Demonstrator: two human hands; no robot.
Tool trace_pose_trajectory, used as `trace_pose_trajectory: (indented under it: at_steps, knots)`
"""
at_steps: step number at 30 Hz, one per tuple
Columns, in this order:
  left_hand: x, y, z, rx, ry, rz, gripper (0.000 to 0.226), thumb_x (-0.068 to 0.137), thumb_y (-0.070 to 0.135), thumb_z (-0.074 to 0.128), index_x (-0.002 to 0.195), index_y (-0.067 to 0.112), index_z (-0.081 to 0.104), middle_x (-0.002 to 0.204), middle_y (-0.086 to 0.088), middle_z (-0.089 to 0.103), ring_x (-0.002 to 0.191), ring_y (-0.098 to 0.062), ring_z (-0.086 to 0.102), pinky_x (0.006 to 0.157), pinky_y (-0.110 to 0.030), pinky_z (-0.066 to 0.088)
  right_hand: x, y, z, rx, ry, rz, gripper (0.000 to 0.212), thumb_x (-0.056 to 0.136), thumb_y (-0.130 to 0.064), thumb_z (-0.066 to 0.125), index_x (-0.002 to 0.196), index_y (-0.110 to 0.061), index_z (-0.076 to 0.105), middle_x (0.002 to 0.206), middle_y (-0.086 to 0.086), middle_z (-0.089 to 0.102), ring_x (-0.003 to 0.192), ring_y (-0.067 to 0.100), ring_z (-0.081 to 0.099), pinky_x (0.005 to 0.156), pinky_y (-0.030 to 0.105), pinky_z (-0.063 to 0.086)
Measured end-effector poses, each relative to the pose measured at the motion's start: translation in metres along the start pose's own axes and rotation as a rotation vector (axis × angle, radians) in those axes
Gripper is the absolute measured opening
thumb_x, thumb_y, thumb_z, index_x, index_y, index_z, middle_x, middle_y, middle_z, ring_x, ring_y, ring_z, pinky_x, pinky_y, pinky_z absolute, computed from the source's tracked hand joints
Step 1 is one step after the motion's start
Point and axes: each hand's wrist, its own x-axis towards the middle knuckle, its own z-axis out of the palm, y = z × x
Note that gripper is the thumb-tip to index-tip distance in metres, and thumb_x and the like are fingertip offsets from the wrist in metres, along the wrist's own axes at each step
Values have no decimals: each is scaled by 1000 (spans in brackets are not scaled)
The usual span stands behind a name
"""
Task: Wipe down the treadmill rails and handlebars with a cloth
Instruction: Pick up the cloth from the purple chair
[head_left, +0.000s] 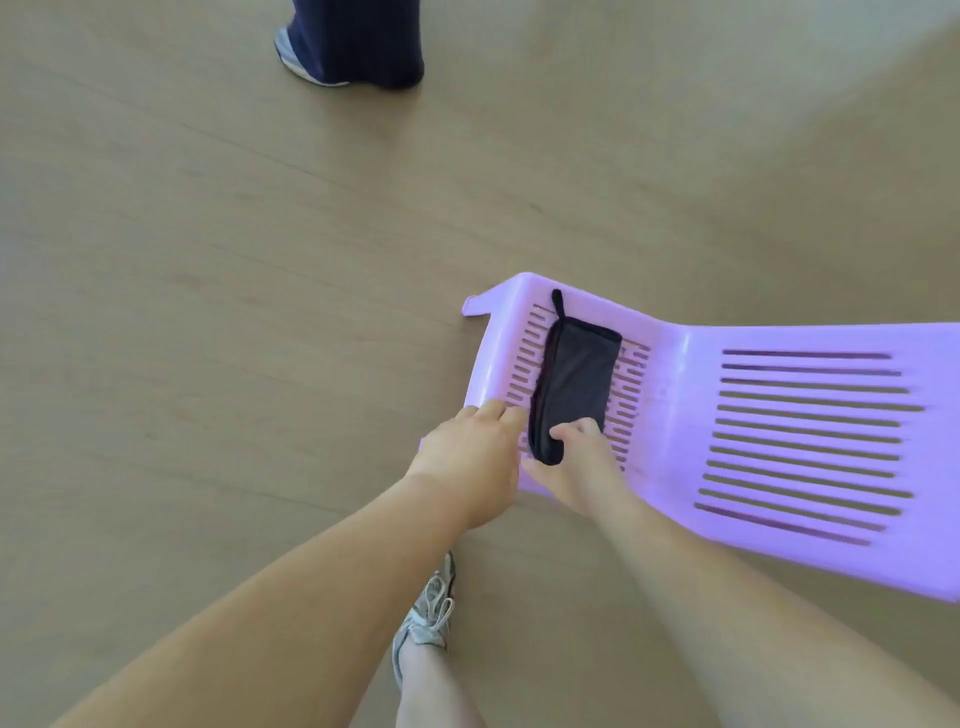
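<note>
A dark folded cloth (574, 376) with a small loop at its far end lies on the slotted seat of a purple plastic chair (670, 374). My right hand (576, 462) pinches the cloth's near end, thumb under it and fingers curled over the top. Beside it, my left hand (475, 452) rests with straight fingers on the seat's near left edge, just left of the cloth. No treadmill, rail or handlebar is in view.
The chair stands on a pale wood floor (208, 312), its slatted backrest (810, 441) running off to the right. My own foot in a grey sneaker (428, 613) is below the hands. Another person's dark trouser leg and shoe (353, 47) stand at the top.
</note>
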Motion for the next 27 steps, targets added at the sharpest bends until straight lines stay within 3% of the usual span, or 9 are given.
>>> trace_pose_trajectory:
  at_steps: [4,7,12,16,20,23,27]
  knots:
    - [-16,-27,0,-24,-32,-68,40,102,26,44,141,22,41,135,1,48,121,-24,48,85,-44,53,-2,-11,3,-109,210,-62,6,94,-14,54,99,-13,58,104,2,50,103,29,52,70,36,42]
    - [-45,-52,-13,-87,28,-126,42,102,27,45,143,24,42,135,2,49,122,-24,50,89,-44,53,-18,-65,-8,42,225,-69,4,95,-15,47,93,-19,48,94,1,56,85,26,54,67,35,38]
    - [-143,-83,-74,-340,241,-230,45,103,26,45,147,27,40,141,7,49,123,-21,51,91,-40,51,-99,-217,-19,365,11,-253,4,94,-18,53,95,-15,55,84,-2,67,74,12,60,67,28,46]
    - [-265,-119,-141,-537,452,-358,50,100,21,46,148,33,39,142,11,52,122,-17,55,92,-39,52,-198,-351,-23,509,-239,-340,8,96,-20,58,98,-17,65,93,2,75,72,5,65,65,21,48]
    - [-415,-168,-206,-732,758,-485,51,98,18,51,139,45,41,128,19,60,114,-7,59,94,-33,51,-321,-488,-18,476,-464,-481,7,98,-18,62,100,-15,69,94,4,76,79,13,68,74,32,55]
    - [-533,-211,-240,-780,992,-596,44,97,18,59,138,33,55,119,16,69,109,-2,62,96,-27,50,-418,-587,-3,379,-580,-633,9,98,-15,63,96,-10,71,93,14,76,78,19,70,82,49,60]
    - [-680,-251,-275,-863,1235,-673,19,91,16,68,105,28,73,90,16,73,86,-1,68,83,-29,55,-539,-698,23,270,-590,-828,11,98,-16,62,94,-12,72,88,8,76,79,17,70,81,45,61]
